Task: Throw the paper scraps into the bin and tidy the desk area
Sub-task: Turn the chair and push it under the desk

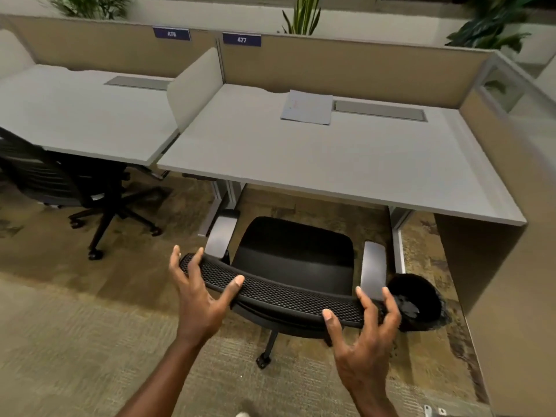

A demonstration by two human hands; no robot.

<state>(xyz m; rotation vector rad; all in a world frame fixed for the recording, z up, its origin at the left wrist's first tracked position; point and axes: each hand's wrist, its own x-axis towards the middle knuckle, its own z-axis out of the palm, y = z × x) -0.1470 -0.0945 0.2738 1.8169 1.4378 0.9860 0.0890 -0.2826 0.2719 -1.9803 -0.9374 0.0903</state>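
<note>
A black office chair [293, 254] stands in front of the grey desk [301, 158], its mesh backrest top [270, 291] nearest me. My left hand [200, 293] hovers at the left end of that backrest, fingers spread, fingertips touching or just over the mesh. At the right end, my right hand [365, 332] is likewise spread around the edge without a closed grip. A black bin [418, 302] sits on the floor right of the chair, with pale scraps inside. A stack of paper sheets [307, 107] lies at the desk's back.
A second black chair [60, 182] stands under the neighbouring desk [78, 112] at left. Beige partition panels [346, 64] close the back and right side. A low divider [195, 85] separates the desks. A cable tray lid [379, 110] lies beside the sheets.
</note>
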